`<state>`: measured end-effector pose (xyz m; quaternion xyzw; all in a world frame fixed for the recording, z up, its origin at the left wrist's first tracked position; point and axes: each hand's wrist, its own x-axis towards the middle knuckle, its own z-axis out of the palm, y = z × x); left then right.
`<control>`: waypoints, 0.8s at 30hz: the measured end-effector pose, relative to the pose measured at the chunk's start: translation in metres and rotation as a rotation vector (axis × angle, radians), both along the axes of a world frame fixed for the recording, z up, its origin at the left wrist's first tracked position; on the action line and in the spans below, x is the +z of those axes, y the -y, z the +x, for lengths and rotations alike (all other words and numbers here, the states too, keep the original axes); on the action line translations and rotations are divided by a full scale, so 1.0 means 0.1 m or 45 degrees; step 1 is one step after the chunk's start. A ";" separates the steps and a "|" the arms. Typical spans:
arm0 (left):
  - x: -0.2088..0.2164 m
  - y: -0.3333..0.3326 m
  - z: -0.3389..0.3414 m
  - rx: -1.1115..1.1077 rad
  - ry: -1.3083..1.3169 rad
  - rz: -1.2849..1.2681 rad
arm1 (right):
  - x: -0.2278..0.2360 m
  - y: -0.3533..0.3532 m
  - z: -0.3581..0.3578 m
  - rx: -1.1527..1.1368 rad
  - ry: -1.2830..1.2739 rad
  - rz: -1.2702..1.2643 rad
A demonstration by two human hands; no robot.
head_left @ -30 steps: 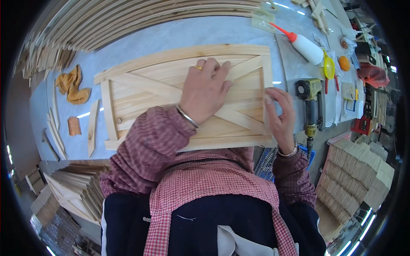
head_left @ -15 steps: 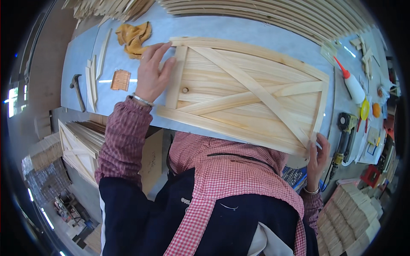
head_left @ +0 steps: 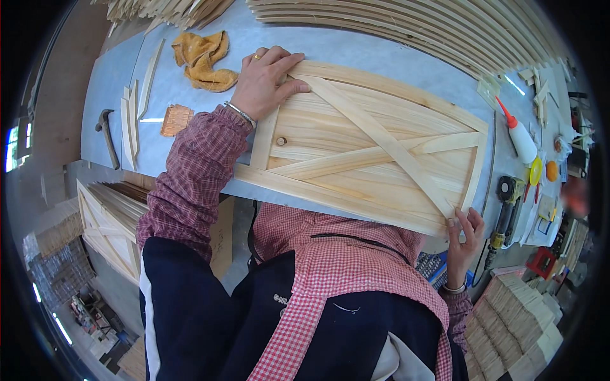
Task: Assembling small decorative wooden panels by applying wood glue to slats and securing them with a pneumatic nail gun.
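Lying across the grey counter (head_left: 356,47), the braced wooden panel (head_left: 362,152) is overhanging the near edge. The left hand (head_left: 264,79) is pressing flat, fingers spread, on the panel's far-left corner; the right hand (head_left: 462,235) is pinching its near-right corner. A glue bottle (head_left: 518,134) is standing just right of the panel.

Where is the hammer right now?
Head view, far left: the hammer lies on the blue table, left of loose wooden strips, apart from both hands.
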<state>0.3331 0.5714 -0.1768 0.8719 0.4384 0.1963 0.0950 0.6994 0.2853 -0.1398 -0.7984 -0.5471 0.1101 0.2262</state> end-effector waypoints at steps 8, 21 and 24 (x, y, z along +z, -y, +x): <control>-0.03 -0.08 0.09 -0.048 0.120 0.019 | -0.02 0.04 0.12 -0.026 0.046 0.029; -0.16 -0.11 0.15 -0.051 0.131 0.045 | -0.37 -0.18 0.48 -0.326 -0.636 -0.045; -0.16 -0.12 0.14 -0.048 0.123 0.046 | -0.35 -0.19 0.59 -0.230 -0.683 -0.184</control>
